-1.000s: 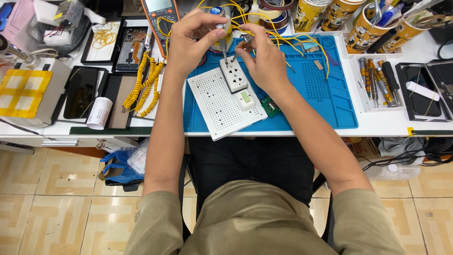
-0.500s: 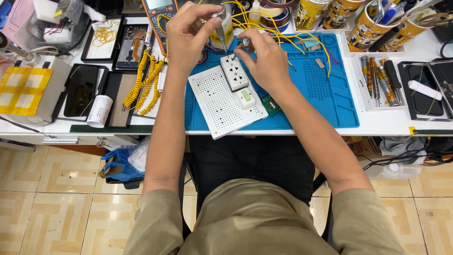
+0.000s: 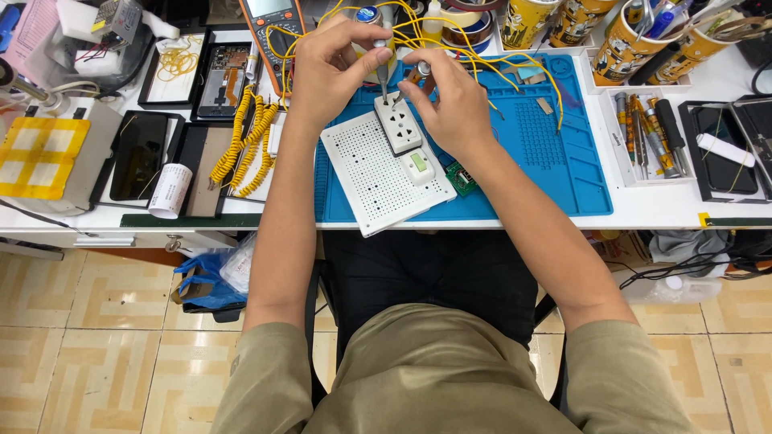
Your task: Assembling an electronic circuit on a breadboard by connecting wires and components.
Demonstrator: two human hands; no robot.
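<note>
Screwdriver point(image 3: 380, 64) pinched upright in the left hand point(image 3: 334, 68) over the white socket point(image 3: 399, 124) near the table's far edge; right hand point(image 3: 450, 100) pinches a small part beside it. Likely fastening step; steady alignment needed.

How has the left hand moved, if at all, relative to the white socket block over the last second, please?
Yes: the left hand shifted slightly right, toward the white socket block's far end.
</note>
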